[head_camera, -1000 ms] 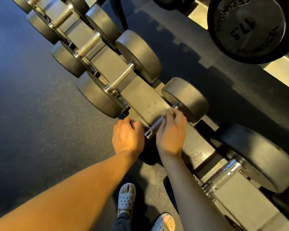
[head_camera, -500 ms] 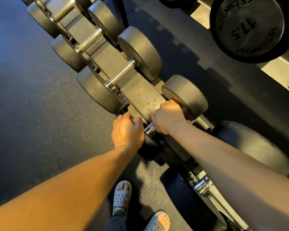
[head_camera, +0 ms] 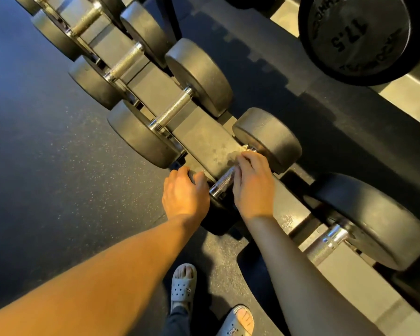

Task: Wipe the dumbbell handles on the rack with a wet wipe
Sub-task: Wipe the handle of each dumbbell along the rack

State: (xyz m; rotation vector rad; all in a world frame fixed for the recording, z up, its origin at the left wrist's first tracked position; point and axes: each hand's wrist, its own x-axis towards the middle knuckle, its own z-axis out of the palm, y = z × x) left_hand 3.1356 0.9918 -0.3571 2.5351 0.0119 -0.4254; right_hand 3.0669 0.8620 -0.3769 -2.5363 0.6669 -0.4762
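1. The right hand [head_camera: 252, 185] lies over the far part of the knurled handle [head_camera: 224, 179] with its fingers curled down round it. A pale scrap at the fingertips is probably the wet wipe [head_camera: 234, 155], but too little shows to be sure.
2. The left hand [head_camera: 184, 192] grips the near head [head_camera: 216, 214] of the same dumbbell, fingers hooked over its top edge, apparently to steady it.
3. The far head [head_camera: 267, 139] sits just beyond the right hand. The dumbbell lies across the lower rack [head_camera: 204, 139], in the middle of the row.
4. Handling, as a judgement: the dumbbell is heavy and rigid, so it is best left in place. The knurling would drag on a soft, damp wipe, so wrapping it round the bar and twisting suits better than sliding.
5. Each rack cradle holds one dumbbell. The left neighbour [head_camera: 172, 110] and the right neighbour [head_camera: 325, 241] show bare chrome handles.
6. Far right, an upper tier carries a dumbbell marked 17.5 [head_camera: 357, 35].
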